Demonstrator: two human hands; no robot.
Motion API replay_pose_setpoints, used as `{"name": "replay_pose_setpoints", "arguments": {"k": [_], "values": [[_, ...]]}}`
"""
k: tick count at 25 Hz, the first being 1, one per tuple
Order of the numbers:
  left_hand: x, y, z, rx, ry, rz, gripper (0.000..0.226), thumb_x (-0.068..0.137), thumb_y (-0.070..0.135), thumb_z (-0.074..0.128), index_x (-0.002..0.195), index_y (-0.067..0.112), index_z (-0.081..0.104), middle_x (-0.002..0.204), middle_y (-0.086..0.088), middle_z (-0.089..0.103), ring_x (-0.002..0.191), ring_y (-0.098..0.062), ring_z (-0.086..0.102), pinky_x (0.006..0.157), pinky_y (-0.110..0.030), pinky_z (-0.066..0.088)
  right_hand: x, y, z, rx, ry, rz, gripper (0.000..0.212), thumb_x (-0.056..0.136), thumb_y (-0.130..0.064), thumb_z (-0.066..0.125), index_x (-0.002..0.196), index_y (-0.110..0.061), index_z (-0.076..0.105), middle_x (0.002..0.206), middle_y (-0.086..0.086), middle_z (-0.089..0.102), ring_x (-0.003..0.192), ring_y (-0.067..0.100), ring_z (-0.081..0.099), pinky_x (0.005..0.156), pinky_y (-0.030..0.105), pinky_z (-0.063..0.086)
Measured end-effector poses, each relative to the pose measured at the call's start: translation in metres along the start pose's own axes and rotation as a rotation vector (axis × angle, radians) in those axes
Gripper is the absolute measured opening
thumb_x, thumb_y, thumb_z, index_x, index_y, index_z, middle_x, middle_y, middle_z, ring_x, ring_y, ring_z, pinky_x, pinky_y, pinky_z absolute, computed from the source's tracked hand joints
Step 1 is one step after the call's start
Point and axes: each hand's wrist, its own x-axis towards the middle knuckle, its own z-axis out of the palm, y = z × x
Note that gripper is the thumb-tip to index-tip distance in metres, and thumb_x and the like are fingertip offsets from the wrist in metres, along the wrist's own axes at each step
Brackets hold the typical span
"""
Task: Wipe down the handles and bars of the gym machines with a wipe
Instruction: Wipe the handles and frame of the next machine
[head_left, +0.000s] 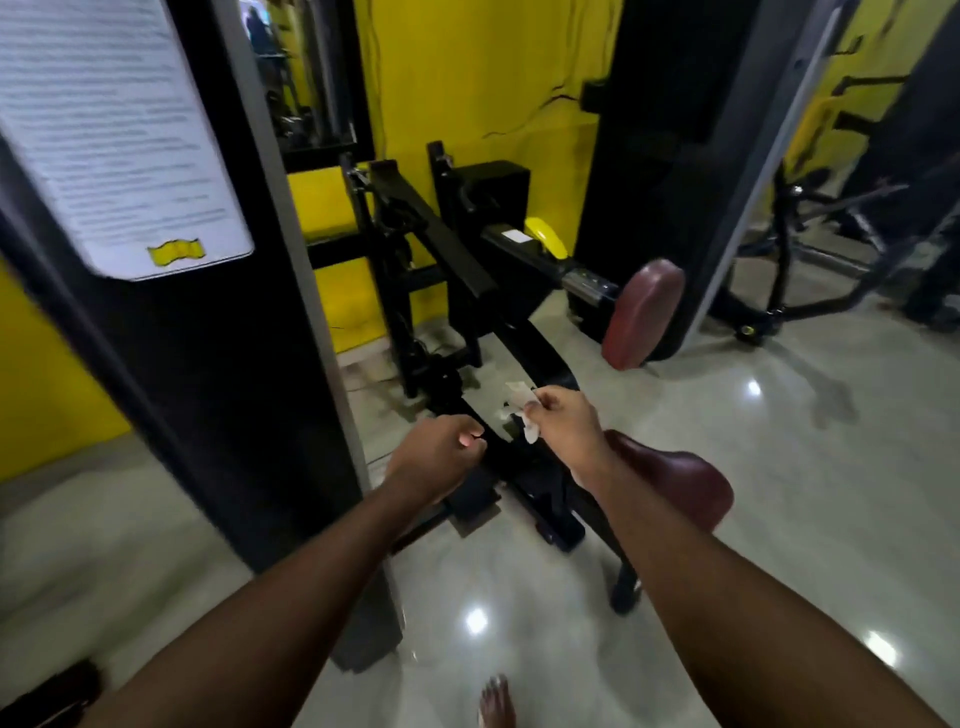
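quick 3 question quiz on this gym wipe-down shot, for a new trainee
1. Where is the wipe?
A. pinched in the right hand
B. draped over a seat
C. lying on the floor

2. True or false: the wall behind the black machine is yellow.

3. Fill in: the printed notice hangs on a post at the ____ side of the view.

Key: 1 A; 2 true; 3 left
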Motion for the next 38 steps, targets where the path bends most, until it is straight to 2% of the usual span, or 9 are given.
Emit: {"name": "replay_pose_setpoints", "arguments": {"k": [6,10,14,18,21,25,30,35,38], "values": [[0.152,-0.020,0.009,-0.017,0.098,-0.178,0.028,0.089,0.036,0.058,0.111,0.026,0.070,0.108,0.005,0.072,0.099,-0.016,0.066,0.084,-0.035,0.054,0.173,-0.017,0.024,0.069,-0.112,-0.079,0.023,0.091,-0.027,0.064,0.069,-0.021,0.064,0.067,-0.001,0.064,0.065,0.014,0.059,0.061,0.030,0.043],[0.232,-0.048,-0.010,-0.006,0.206,-0.317,0.026,0.089,0.040,0.053,0.106,0.031,0.070,0.104,0.009,0.071,0.096,-0.015,0.065,0.080,-0.033,0.054,0.272,-0.031,0.050,0.073,-0.175,-0.102,0.011,0.091,-0.022,0.063,0.082,-0.020,0.069,0.074,-0.004,0.066,0.071,0.014,0.062,0.063,0.029,0.045],[0.309,-0.078,-0.031,0.050,0.265,-0.336,0.026,0.094,0.038,0.053,0.113,0.030,0.067,0.108,0.006,0.070,0.097,-0.014,0.063,0.082,-0.035,0.053,0.367,-0.044,0.086,0.057,-0.224,-0.101,0.011,0.093,-0.022,0.059,0.091,-0.019,0.070,0.084,-0.001,0.069,0.079,0.015,0.063,0.066,0.029,0.048],[0.394,-0.107,-0.065,0.133,0.310,-0.347,0.029,0.096,0.037,0.054,0.119,0.025,0.065,0.111,0.005,0.069,0.098,-0.012,0.062,0.081,-0.031,0.051,0.461,-0.060,0.124,0.133,-0.279,-0.172,0.016,0.094,-0.020,0.059,0.100,-0.013,0.072,0.086,0.006,0.071,0.074,0.017,0.064,0.060,0.026,0.049],[0.449,-0.119,-0.090,0.190,0.290,-0.323,0.032,0.097,0.034,0.054,0.124,0.021,0.064,0.118,0.001,0.068,0.105,-0.017,0.061,0.088,-0.035,0.051,0.522,-0.070,0.148,0.140,-0.254,-0.179,0.016,0.093,-0.022,0.059,0.097,-0.012,0.071,0.086,0.005,0.070,0.082,0.024,0.065,0.072,0.040,0.051],[0.506,-0.139,-0.113,0.277,0.258,-0.270,0.034,0.097,0.032,0.053,0.128,0.020,0.061,0.129,0.002,0.063,0.120,-0.019,0.055,0.096,-0.036,0.046,0.569,-0.080,0.174,0.155,-0.220,-0.183,0.014,0.091,-0.019,0.058,0.093,-0.014,0.071,0.084,0.004,0.070,0.082,0.024,0.064,0.073,0.042,0.051],[0.578,-0.180,-0.127,0.403,0.159,-0.220,0.037,0.099,0.034,0.049,0.133,0.022,0.056,0.133,0.000,0.058,0.123,-0.024,0.049,0.099,-0.040,0.044,0.618,-0.078,0.205,0.136,-0.166,-0.236,0.015,0.090,-0.018,0.056,0.093,-0.014,0.071,0.085,0.005,0.068,0.081,0.024,0.061,0.071,0.043,0.051],[0.666,-0.237,-0.142,0.565,0.061,-0.064,0.044,0.100,0.037,0.043,0.142,0.025,0.044,0.144,0.000,0.050,0.132,-0.023,0.041,0.102,-0.044,0.041,0.671,-0.073,0.247,0.055,-0.109,-0.328,0.024,0.095,-0.015,0.051,0.110,-0.015,0.069,0.103,0.007,0.062,0.096,0.021,0.056,0.079,0.032,0.045],[0.729,-0.287,-0.151,0.671,-0.028,0.058,0.052,0.103,0.040,0.035,0.152,0.025,0.028,0.157,-0.001,0.030,0.144,-0.023,0.025,0.110,-0.043,0.031,0.709,-0.073,0.294,-0.071,-0.051,-0.357,0.029,0.098,-0.016,0.049,0.121,-0.013,0.066,0.111,0.010,0.059,0.101,0.026,0.055,0.087,0.039,0.048]]}}
